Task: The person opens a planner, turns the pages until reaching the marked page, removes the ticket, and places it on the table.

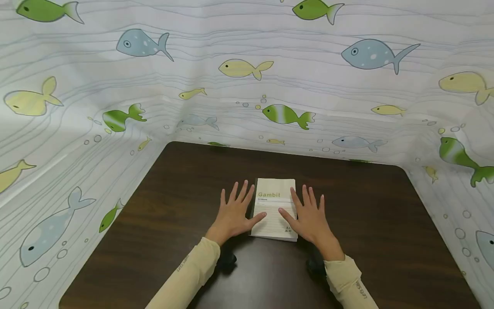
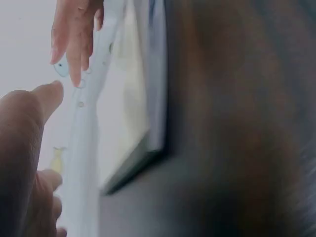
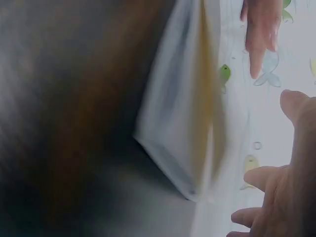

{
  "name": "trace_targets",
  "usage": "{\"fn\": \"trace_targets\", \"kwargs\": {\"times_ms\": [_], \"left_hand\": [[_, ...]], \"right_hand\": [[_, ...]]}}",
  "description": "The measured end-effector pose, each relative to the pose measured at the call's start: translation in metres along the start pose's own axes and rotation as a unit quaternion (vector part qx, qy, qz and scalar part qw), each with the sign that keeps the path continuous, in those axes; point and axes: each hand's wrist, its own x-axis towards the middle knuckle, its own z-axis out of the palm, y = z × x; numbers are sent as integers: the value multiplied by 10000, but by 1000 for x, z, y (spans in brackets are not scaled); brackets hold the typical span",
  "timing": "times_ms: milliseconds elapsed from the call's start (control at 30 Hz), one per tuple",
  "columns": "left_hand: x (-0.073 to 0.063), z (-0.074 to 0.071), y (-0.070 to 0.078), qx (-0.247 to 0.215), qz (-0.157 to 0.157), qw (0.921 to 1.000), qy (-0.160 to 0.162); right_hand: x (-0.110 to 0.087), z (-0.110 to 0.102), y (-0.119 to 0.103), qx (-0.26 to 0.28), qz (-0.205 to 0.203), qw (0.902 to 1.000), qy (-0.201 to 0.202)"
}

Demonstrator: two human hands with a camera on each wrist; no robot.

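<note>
A cream notebook [image 1: 273, 221] with "Gambit" on its cover lies on the dark wooden table, its dark spine along the left edge. To its left, my left hand [image 1: 233, 214] is spread with straight fingers, the thumb reaching over the cover. My right hand [image 1: 310, 219] is spread the same way at the right edge, its thumb also over the cover. Both wrist views show the hands raised above the notebook's level, holding nothing. In the left wrist view the notebook [image 2: 123, 113] is blurred, spine side near. The right wrist view has its page edges [image 3: 170, 98] close by.
The dark wooden table [image 1: 185, 184] extends around the notebook on all sides. A white sheet with printed fish [image 1: 239, 25] rises behind it and along both sides. Black wrist devices [image 1: 226, 262] sit under the cream sleeves [image 1: 197, 266].
</note>
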Motion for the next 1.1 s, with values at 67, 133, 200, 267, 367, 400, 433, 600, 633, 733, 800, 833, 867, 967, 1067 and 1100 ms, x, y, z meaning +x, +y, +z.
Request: {"fn": "trace_targets", "kwargs": {"times_ms": [67,133,200,267,367,400,433,600,633,733,800,833,867,967,1067,1100], "left_hand": [[-3,11,0,-160,62,9998,-44],[-7,23,-1,-411,116,9989,-196],[-13,36,-1,-648,180,9969,-404],[-17,47,0,-745,216,9953,-580],[-20,57,0,-693,320,9957,-517],[-21,58,0,-623,338,9964,-463],[-20,59,-1,-538,355,9971,-410],[-14,58,-7,-250,492,9984,-88],[-14,58,-7,-250,525,9983,-42],[-13,57,-9,-402,587,9975,-23],[-13,56,-9,-591,633,9962,-72],[-13,55,-9,-703,639,9954,-97],[-14,55,-9,-833,629,9945,-122],[-15,54,-10,-1230,563,9907,-145],[-18,52,-11,-1577,498,9861,-143],[-19,51,-11,-1644,486,9851,-134]], "right_hand": [[-3,10,0,108,45,9999,-14],[-8,22,2,222,118,9996,-121],[-14,34,5,326,212,9988,-290],[-21,44,8,359,288,9981,-399],[-27,51,12,475,281,9981,-283],[-27,53,13,480,252,9983,-229],[-27,54,14,522,212,9983,-168],[-17,53,18,777,74,9969,120],[-17,52,19,855,66,9961,197],[-16,51,20,1140,62,9926,404],[-16,50,21,1387,49,9889,522],[-16,50,21,1534,39,9863,603],[-17,50,22,1711,32,9829,673],[-17,49,21,2370,-80,9675,879],[-16,48,20,2924,-130,9512,977],[-16,48,19,3056,-156,9467,1009]]}}
